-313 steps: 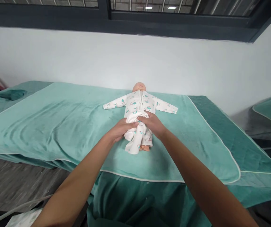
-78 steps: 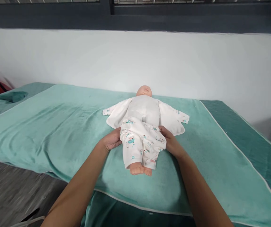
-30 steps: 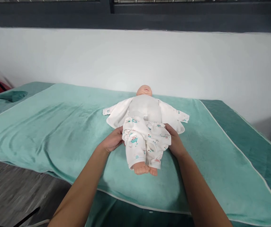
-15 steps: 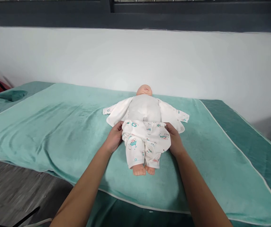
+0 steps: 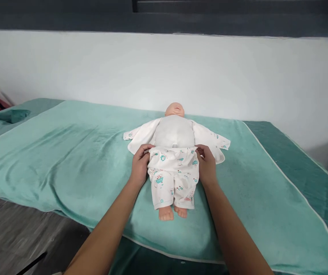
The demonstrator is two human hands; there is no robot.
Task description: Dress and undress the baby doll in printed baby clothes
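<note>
A baby doll (image 5: 174,131) lies on its back on a light green towel (image 5: 66,152), head toward the wall. Its printed white top (image 5: 210,143) lies spread open on both sides, leaving the white torso bare. Printed white trousers (image 5: 173,175) cover the legs, and both bare feet (image 5: 172,212) stick out below. My left hand (image 5: 139,168) grips the trousers' waistband at the doll's left side of the picture. My right hand (image 5: 207,166) grips the waistband at the other side. Both hands are closed on the fabric at hip height.
The towel covers a padded bed with a darker green sheet (image 5: 296,152) at the right. A folded dark green cloth (image 5: 7,115) lies at the far left. A white wall (image 5: 164,72) rises right behind the doll's head. Grey floor (image 5: 17,233) shows at lower left.
Both hands have slid the trousers' waistband up from the thighs to the doll's waist. The top, closed ten seconds ago, now lies open.
</note>
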